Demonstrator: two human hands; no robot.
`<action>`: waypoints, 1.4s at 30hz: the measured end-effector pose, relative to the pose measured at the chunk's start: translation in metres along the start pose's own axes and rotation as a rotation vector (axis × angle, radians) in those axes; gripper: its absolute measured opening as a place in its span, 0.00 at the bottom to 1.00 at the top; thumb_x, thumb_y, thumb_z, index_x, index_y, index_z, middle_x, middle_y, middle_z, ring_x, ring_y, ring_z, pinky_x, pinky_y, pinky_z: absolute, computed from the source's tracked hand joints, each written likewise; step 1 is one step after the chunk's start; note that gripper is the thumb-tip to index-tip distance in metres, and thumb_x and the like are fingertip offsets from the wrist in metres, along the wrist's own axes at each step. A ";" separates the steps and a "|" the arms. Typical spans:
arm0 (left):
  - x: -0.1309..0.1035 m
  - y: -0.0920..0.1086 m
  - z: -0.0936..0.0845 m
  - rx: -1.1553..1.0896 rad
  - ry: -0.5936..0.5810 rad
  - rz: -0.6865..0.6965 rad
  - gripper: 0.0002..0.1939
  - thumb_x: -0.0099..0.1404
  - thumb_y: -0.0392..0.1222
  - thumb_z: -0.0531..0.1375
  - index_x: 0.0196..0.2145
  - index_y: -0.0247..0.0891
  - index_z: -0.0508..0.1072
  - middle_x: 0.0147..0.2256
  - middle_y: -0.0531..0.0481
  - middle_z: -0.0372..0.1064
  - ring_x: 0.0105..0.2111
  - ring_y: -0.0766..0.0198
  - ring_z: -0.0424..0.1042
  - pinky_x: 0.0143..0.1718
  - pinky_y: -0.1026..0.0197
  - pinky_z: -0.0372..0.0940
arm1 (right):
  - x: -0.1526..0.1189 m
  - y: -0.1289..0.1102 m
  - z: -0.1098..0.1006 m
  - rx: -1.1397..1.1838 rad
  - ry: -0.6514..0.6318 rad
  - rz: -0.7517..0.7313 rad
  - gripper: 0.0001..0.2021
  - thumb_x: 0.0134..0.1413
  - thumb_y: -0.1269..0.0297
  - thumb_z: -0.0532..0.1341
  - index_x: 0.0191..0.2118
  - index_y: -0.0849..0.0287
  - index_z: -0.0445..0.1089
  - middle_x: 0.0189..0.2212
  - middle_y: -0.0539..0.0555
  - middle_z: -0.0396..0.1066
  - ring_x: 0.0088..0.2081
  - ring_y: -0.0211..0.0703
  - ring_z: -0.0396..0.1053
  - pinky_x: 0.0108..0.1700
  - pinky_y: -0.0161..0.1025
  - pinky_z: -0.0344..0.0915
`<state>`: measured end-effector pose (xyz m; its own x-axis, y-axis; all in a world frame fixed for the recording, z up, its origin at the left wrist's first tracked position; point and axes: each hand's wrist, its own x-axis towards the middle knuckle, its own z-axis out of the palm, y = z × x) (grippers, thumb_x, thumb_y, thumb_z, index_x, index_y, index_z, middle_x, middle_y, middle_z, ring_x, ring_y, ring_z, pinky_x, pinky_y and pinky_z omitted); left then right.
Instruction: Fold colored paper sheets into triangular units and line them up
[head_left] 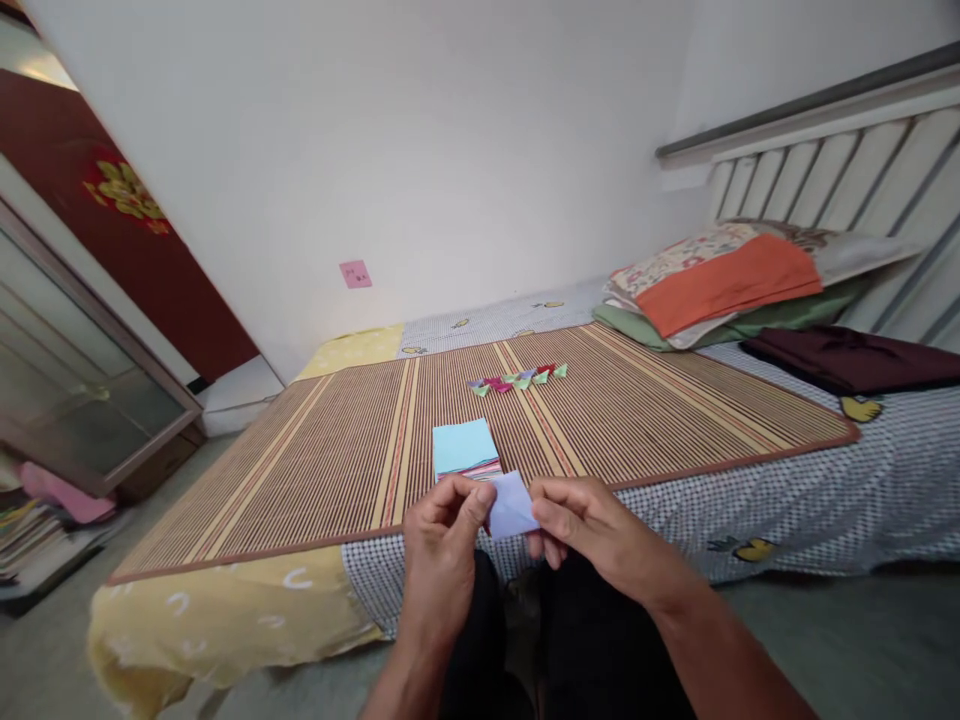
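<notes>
Between my two hands is a small lavender paper (pixel 513 506), held up above the front edge of the bed. My left hand (pixel 448 525) pinches its left side between thumb and fingers. On its right side, my right hand (pixel 589 530) grips the edge the same way. Just behind the paper, a stack of coloured sheets with light blue on top (pixel 463 447) lies on the striped mat. Farther back on the mat sits a row of small folded paper pieces (pixel 519 380) in green, red and lavender.
The striped mat (pixel 322 460) covers much of the bed. Pillows with an orange patch (pixel 739 285) and a dark folded cloth (pixel 847 360) are at the right. A pink note (pixel 355 274) is on the wall. A glass-panelled cabinet (pixel 75 350) stands at the left.
</notes>
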<state>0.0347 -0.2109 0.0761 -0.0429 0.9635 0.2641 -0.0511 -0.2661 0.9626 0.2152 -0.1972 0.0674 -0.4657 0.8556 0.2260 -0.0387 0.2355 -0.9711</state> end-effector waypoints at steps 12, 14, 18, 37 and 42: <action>0.000 -0.013 0.008 -0.179 0.078 -0.090 0.20 0.66 0.52 0.66 0.24 0.36 0.71 0.22 0.56 0.59 0.25 0.67 0.55 0.29 0.64 0.55 | -0.005 -0.001 0.017 -0.287 0.195 -0.099 0.16 0.69 0.59 0.56 0.29 0.58 0.66 0.26 0.47 0.64 0.29 0.38 0.62 0.33 0.36 0.58; -0.001 -0.011 0.009 -0.101 0.083 -0.026 0.19 0.66 0.51 0.66 0.23 0.37 0.71 0.23 0.56 0.59 0.26 0.66 0.55 0.30 0.64 0.55 | -0.001 0.001 0.017 -0.165 0.189 -0.066 0.13 0.66 0.57 0.60 0.31 0.58 0.68 0.27 0.46 0.63 0.30 0.38 0.61 0.33 0.35 0.58; -0.003 -0.011 0.010 0.004 0.084 0.066 0.19 0.69 0.49 0.63 0.24 0.38 0.70 0.24 0.56 0.58 0.27 0.65 0.56 0.31 0.64 0.55 | 0.002 -0.001 0.016 -0.176 0.261 0.015 0.13 0.58 0.58 0.67 0.29 0.58 0.66 0.25 0.44 0.60 0.28 0.37 0.58 0.30 0.34 0.55; -0.010 -0.009 0.014 -0.060 0.022 -0.028 0.14 0.62 0.48 0.69 0.26 0.37 0.76 0.25 0.53 0.67 0.28 0.64 0.65 0.33 0.64 0.62 | -0.003 0.002 0.024 -0.039 0.341 -0.124 0.13 0.66 0.56 0.60 0.37 0.60 0.75 0.29 0.51 0.73 0.32 0.42 0.70 0.36 0.35 0.67; -0.010 -0.011 0.014 -0.006 0.026 -0.046 0.20 0.64 0.51 0.67 0.22 0.37 0.70 0.22 0.55 0.62 0.25 0.66 0.60 0.29 0.65 0.59 | -0.007 0.000 0.025 -0.197 0.337 -0.125 0.14 0.67 0.57 0.59 0.33 0.59 0.74 0.28 0.52 0.73 0.31 0.43 0.69 0.34 0.36 0.66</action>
<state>0.0493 -0.2175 0.0637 -0.0660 0.9738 0.2175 -0.0593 -0.2214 0.9734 0.1964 -0.2147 0.0643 -0.1515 0.9103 0.3853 0.1086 0.4027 -0.9089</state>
